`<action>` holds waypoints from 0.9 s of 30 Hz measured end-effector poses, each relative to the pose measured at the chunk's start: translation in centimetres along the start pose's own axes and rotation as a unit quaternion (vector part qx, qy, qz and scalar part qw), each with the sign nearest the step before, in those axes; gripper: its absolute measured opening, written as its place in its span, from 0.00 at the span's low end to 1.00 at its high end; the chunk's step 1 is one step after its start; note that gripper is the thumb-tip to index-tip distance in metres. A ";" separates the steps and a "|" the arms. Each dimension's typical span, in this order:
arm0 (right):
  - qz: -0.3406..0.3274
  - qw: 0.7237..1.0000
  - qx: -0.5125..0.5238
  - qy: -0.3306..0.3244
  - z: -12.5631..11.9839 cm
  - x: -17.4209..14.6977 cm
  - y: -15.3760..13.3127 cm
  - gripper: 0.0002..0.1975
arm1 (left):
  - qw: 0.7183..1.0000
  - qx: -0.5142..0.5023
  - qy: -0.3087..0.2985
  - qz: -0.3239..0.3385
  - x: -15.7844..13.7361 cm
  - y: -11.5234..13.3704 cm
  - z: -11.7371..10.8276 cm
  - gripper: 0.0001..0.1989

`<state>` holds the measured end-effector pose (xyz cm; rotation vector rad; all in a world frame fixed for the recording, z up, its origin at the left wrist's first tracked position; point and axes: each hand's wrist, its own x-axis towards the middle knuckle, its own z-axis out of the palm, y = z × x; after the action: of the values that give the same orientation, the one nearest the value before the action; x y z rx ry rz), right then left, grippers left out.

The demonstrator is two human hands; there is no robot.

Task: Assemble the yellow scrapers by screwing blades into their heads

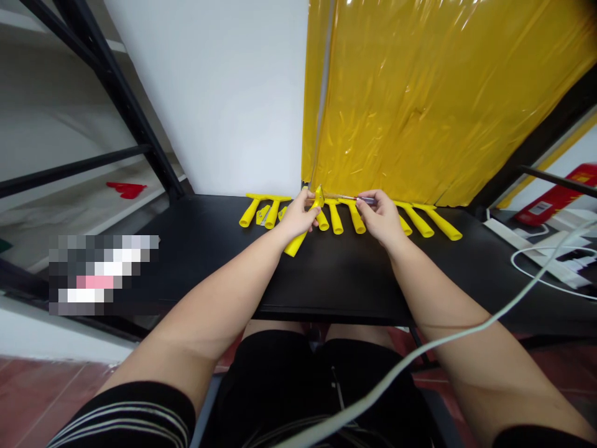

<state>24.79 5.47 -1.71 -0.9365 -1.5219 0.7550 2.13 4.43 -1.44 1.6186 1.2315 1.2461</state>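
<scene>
My left hand (pixel 301 218) is closed around a yellow T-shaped plastic handle (pixel 293 246), its hollow-looking grip tilted down toward me and its head up by my fingers. My right hand (pixel 380 218) grips a screwdriver (pixel 368 200) by its dark, shiny handle. The thin shaft points left and meets the head of the yellow handle; my left fingers partly hide the tip. More yellow T-shaped handles (pixel 357 218) lie in a row behind both hands. Small yellow triangular pieces (pixel 262 215) sit among those at the left.
All this rests on a black tabletop (pixel 336 274) against a white panel (pixel 224 93) and a yellow plastic-wrapped one (pixel 420 106). A white cable (pixel 448 339) crosses in front of my right forearm. At right lie a red package (pixel 555 196) and a power strip (pixel 569 267).
</scene>
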 end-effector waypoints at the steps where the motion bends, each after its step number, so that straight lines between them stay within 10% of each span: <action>1: -0.022 1.000 -0.007 0.019 0.0 -0.1 -0.3 0.13 | 1.000 -0.012 0.001 -0.009 -0.1 0.2 0.0 0.10; 8: -0.123 0.990 -0.055 0.037 0.5 -1.2 -1.7 0.12 | 0.996 -0.078 -0.019 -0.050 -0.6 1.1 0.1 0.09; 27: -0.124 0.990 -0.065 0.025 0.7 -1.2 -1.4 0.11 | 0.993 -0.099 -0.034 -0.049 -0.8 1.3 0.2 0.10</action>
<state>23.95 3.76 -1.13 -0.8363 -1.6217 0.4553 2.59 3.27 -0.49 1.4305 1.0950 1.2011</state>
